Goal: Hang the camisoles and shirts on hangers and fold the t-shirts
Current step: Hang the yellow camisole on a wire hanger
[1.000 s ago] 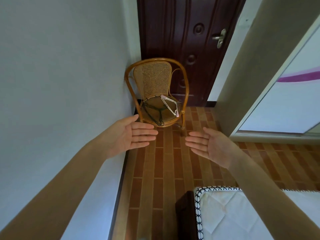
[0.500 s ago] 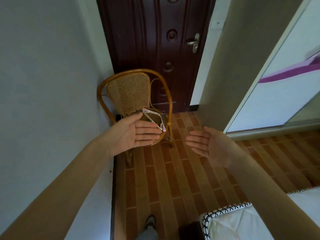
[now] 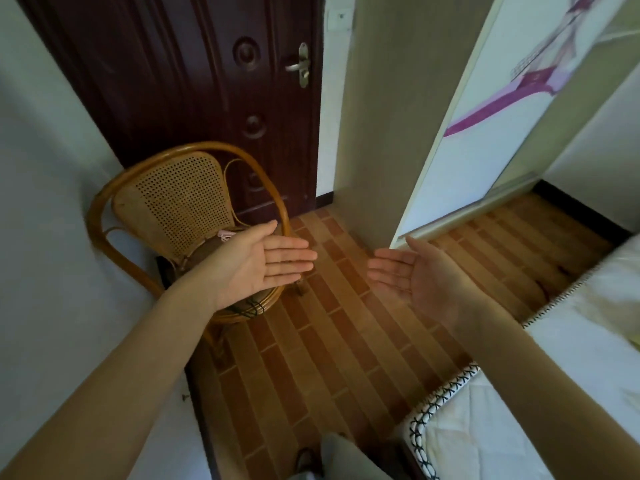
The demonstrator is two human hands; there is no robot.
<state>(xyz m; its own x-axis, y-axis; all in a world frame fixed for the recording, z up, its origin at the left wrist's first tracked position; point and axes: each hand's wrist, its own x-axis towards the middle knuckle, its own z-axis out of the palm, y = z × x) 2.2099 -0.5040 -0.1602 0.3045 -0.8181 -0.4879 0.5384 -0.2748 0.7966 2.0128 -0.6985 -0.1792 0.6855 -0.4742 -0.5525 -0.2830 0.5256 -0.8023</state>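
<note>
Both hands reach forward, palms up, fingers straight, holding nothing: left hand [image 3: 263, 261] over the rattan chair [image 3: 180, 199], right hand [image 3: 415, 275] above the floor. A pale hanger [image 3: 224, 234] on the seat is mostly hidden behind the left hand. The mattress [image 3: 571, 358] is cut off at right.

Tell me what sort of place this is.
Most likely a bedroom at home: a mattress edge at lower right, a dark wooden door, a rattan chair by the wall, and a sliding wardrobe door.
</note>
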